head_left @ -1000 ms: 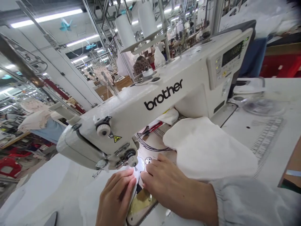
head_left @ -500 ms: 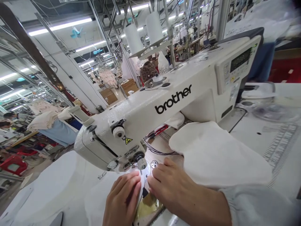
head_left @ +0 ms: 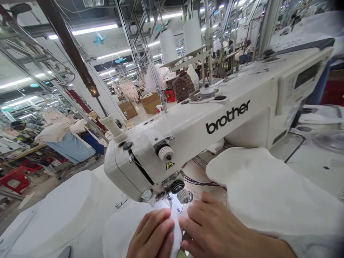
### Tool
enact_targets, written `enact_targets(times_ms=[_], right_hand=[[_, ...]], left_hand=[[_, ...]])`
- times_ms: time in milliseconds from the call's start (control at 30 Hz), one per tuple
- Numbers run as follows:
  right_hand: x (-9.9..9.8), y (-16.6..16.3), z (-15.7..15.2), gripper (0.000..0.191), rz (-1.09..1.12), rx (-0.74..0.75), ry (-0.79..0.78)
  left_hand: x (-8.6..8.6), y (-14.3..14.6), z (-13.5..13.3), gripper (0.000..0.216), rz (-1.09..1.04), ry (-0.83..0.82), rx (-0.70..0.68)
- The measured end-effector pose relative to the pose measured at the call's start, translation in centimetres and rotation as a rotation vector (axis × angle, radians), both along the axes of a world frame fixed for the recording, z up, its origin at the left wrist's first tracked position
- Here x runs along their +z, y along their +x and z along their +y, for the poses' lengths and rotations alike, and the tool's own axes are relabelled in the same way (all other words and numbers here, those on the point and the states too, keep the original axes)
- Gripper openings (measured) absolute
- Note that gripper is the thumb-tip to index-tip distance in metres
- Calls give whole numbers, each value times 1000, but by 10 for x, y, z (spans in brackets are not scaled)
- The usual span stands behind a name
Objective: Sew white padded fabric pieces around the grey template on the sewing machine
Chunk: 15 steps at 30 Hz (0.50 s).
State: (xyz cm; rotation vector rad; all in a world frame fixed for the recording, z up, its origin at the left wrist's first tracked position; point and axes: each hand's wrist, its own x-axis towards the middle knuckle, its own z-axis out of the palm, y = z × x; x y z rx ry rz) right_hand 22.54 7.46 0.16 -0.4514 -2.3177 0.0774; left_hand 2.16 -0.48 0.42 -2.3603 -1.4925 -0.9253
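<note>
A white Brother sewing machine [head_left: 204, 118] fills the middle of the view. My left hand [head_left: 153, 234] and my right hand [head_left: 215, 229] lie side by side just below its needle area [head_left: 172, 200]. Both press flat, fingers close together, on a piece of white fabric [head_left: 120, 229] under the presser foot. A bigger heap of white fabric [head_left: 268, 190] lies to the right of my right hand, partly over my forearm. The lower part of both hands is cut off by the frame edge.
Two white thread cones [head_left: 177, 43] stand on a rack behind the machine. A white table [head_left: 61, 211] spreads to the left. Further left is a factory floor with a red stool [head_left: 13, 181], cloth piles and other workstations. The machine's control panel [head_left: 303, 82] is at right.
The view has swung up and left, so the machine and hands sit lower and further right in frame. Both hands stay pressed on the fabric at the needle; the brass plate is out of sight.
</note>
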Motion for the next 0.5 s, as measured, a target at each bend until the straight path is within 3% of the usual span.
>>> enact_targets(times_ms=[167, 367, 500], right_hand=[[6, 3, 2, 19, 8, -35, -17], [5, 3, 1, 16, -50, -16, -78], [6, 9, -1, 4, -89, 17, -172]], left_hand=[[7, -11, 2, 27, 209, -1, -23], [20, -14, 6, 24, 232, -88, -20], [23, -19, 9, 24, 245, -92, -66]])
